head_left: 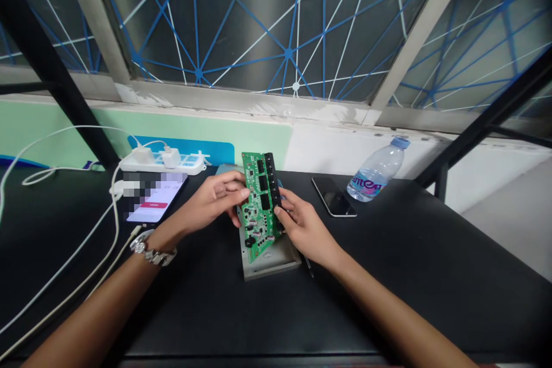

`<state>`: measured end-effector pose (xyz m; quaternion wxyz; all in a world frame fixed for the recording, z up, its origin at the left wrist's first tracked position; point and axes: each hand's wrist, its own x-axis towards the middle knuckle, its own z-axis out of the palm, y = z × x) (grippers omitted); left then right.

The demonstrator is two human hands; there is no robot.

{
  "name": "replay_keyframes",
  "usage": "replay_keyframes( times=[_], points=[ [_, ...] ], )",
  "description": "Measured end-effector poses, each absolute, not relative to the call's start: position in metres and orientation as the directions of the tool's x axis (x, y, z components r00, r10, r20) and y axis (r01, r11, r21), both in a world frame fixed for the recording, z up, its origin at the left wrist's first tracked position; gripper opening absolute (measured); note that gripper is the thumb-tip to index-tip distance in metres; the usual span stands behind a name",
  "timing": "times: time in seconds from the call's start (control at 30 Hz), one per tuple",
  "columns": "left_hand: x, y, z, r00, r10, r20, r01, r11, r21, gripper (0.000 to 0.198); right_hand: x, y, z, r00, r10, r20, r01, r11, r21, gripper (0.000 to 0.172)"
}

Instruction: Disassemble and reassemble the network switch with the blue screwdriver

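1. A left hand [211,201] and a right hand [304,230] hold a green circuit board [259,224] up at the middle of the black table [276,305]. The board tilts above a grey plastic case [269,267], which lies at six o'clock from it. I can't tell whether the board's lower end touches the case.
2. Both grips are closed, pinching the board by its edges: the left fingers [241,192] on one long side, the right fingers [282,207] on the other, near a row of black sockets [271,178]. Holding it this way seems to keep the face of the board in view.
3. The board's back edge and the undersides of the fingers are hidden, so I can't tell exactly where each fingertip presses.
4. A phone [155,198] lies at nine o'clock, beside a white power strip [161,162] at ten, probably placed there to reach its cables [64,259]. Part of its screen is blurred and unreadable.
5. A dark phone [334,196] rests at three o'clock, and a water bottle [375,169] lies on its side at two.
6. A thin dark object [309,266] pokes out below the right hand, too hidden to name.
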<state>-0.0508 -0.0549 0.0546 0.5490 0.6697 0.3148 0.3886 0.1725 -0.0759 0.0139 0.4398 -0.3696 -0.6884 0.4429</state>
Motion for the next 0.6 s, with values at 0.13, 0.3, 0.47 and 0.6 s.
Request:
replay_keyframes(
  times=[0.13,0.3,0.47,0.6],
  points=[
    [-0.047,-0.052,0.049,0.438,0.865,0.246,-0.051,-0.249,0.967,0.027,0.170,-0.078,0.015,-0.367,0.885,0.286,0.151,0.360,-0.921,0.041],
    [-0.037,-0.053,0.038,0.452,0.856,0.250,-0.147,-0.205,0.968,0.051,0.162,-0.085,0.012,-0.396,0.867,0.302,0.141,0.382,-0.914,0.040],
    [-0.028,-0.058,0.028,0.526,0.822,0.217,-0.192,-0.134,0.972,0.063,0.159,-0.090,0.014,-0.389,0.882,0.266,0.221,0.369,-0.903,0.043],
    [-0.027,-0.059,0.025,0.524,0.817,0.241,-0.180,-0.170,0.969,0.062,0.160,-0.091,0.017,-0.397,0.876,0.273,0.248,0.388,-0.888,0.047]
  ],
)
